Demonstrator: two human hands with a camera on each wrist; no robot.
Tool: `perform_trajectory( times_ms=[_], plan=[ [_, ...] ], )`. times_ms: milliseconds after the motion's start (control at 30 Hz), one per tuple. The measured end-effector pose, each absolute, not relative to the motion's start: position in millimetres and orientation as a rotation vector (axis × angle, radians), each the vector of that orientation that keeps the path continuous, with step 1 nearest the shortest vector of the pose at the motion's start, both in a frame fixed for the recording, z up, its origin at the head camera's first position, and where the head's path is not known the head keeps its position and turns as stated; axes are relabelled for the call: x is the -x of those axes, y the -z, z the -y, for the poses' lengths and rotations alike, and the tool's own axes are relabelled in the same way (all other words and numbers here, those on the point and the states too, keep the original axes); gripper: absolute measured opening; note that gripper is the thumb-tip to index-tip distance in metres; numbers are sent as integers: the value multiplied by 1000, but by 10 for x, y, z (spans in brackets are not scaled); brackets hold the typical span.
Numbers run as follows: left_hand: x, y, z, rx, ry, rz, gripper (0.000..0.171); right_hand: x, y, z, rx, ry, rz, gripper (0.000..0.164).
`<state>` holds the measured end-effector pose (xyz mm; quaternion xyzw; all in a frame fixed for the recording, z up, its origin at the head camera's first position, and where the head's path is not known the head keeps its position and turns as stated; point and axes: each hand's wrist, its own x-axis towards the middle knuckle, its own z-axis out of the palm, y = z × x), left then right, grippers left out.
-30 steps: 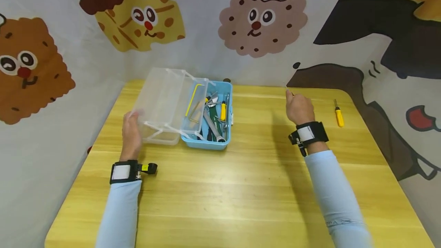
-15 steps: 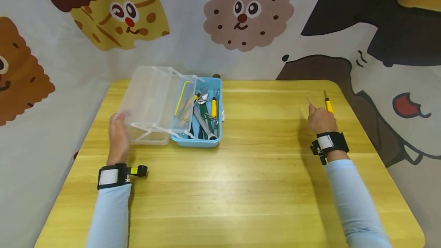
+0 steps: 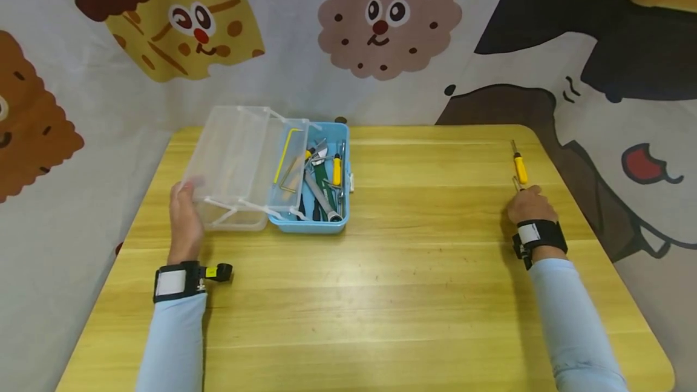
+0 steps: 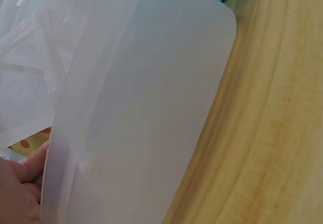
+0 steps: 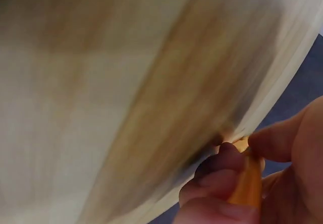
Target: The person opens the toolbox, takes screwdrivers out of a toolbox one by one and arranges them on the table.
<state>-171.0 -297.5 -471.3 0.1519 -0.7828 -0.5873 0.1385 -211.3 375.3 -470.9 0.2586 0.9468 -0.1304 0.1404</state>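
My left hand holds the near left edge of a toolbox's translucent lid, which stands swung out to the left. In the left wrist view the lid hides most of that hand. My right hand grips a screwdriver by its orange-yellow handle, low over the table's right side. Only a bit of its metal shaft shows beyond the fingers in the head view. Just ahead of it a second yellow-handled screwdriver lies on the wood.
The blue toolbox holds several tools, among them a yellow-handled one and a grey wrench-like tool. A yellow hex key shows at the clear tray. Printed cloth hangs behind the wooden table.
My right hand has moved right and nearer to me with its screwdriver, stopping beside the one lying there. The left hand stays on the lid. The head view has shifted slightly.
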Motion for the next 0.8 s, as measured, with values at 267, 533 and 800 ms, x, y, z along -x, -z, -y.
perform_trajectory(
  times_ms=[267,533,800],
  plan=[
    [1687,4679,3004,-424,1718,2303,58,2140,4690,-3724,-744,389,-2741,57],
    [1739,4558,3212,-296,1737,2542,64,2147,4690,-3847,-702,378,-2682,57],
    [1752,4433,3402,-219,1833,2672,70,2134,4637,-3813,-625,364,-2660,60]
  ],
)
